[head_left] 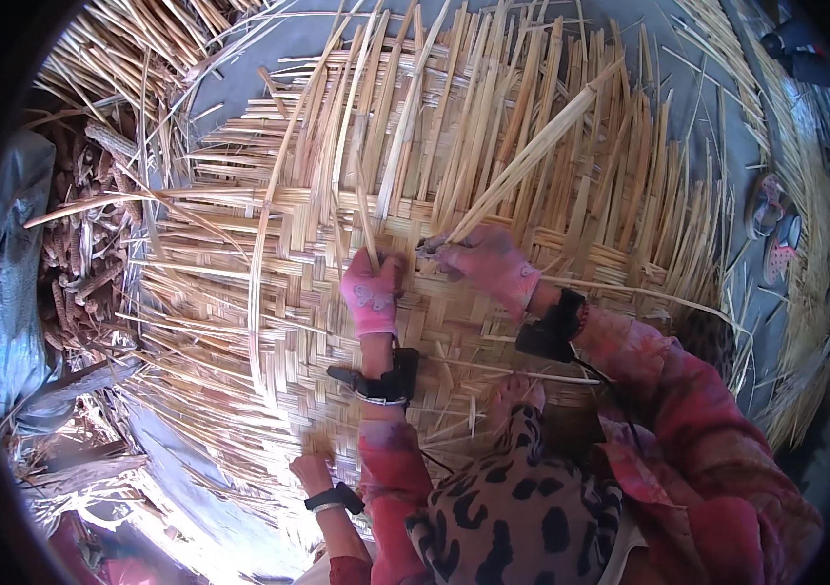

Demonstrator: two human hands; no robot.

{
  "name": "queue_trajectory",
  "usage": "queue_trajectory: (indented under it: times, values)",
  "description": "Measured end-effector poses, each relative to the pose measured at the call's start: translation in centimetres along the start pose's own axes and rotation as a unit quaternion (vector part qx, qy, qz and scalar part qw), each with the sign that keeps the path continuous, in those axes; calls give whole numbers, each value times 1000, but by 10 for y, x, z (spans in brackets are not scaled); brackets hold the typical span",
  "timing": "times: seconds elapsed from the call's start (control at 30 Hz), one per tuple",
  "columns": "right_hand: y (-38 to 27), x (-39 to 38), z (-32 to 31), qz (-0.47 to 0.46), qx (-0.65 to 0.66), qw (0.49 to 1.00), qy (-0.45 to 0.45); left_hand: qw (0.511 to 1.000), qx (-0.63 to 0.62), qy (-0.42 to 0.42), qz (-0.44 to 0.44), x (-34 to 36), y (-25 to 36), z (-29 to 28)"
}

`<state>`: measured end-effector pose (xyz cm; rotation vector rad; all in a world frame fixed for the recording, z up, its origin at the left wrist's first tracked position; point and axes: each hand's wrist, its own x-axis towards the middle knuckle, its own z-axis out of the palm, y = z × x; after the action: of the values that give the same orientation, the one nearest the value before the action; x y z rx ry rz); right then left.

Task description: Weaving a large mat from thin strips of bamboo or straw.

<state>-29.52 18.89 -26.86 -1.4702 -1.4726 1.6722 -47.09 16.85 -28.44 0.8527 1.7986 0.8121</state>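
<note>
A large woven reed mat (pixel 310 336) spreads under both hands, its long loose strips fanning out at the far side and the left. My left hand (pixel 372 292), in a pink fingerless glove, is closed around an upright reed strip (pixel 360 200) at the mat's middle. Just to its right, my right hand (pixel 493 265), gloved alike, pinches the near end of a wider reed strip (pixel 542 141) that slants up to the far right. Something small and dark shows at its fingertips; its kind cannot be made out.
Corncobs (pixel 79 283) lie heaped at the left beside a blue-grey tarp (pixel 17 292). Another person's hand (pixel 312 474) rests on the mat's near left part. My bare foot (pixel 515 395) is on the mat. Sandals (pixel 778 255) and long straw (pixel 815 322) lie at the right.
</note>
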Motion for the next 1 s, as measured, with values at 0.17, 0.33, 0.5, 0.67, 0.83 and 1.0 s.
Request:
queue_trajectory:
  times: [0.17, 0.33, 0.5, 0.67, 0.83, 1.0]
  values:
    - [12, 4, 15, -83, -94, 990, 71, 966, 211, 49, 139, -10, -21, 2]
    - [10, -4, 17, -52, 17, 997, 49, 952, 256, 48, 160, -8, -24, -2]
    - [24, -7, 27, -138, 29, 988, 60, 989, 100, 17, 111, -5, -27, -10]
    - [37, -24, 26, -256, -154, 953, 39, 997, -75, -1, 19, -7, -19, -13]
    - [28, -35, 29, -232, -376, 897, -35, 995, -92, 29, 13, -9, -24, -11]
    - [35, -14, 40, -233, -154, 950, 141, 996, -88, 25, 19, -11, -14, -12]
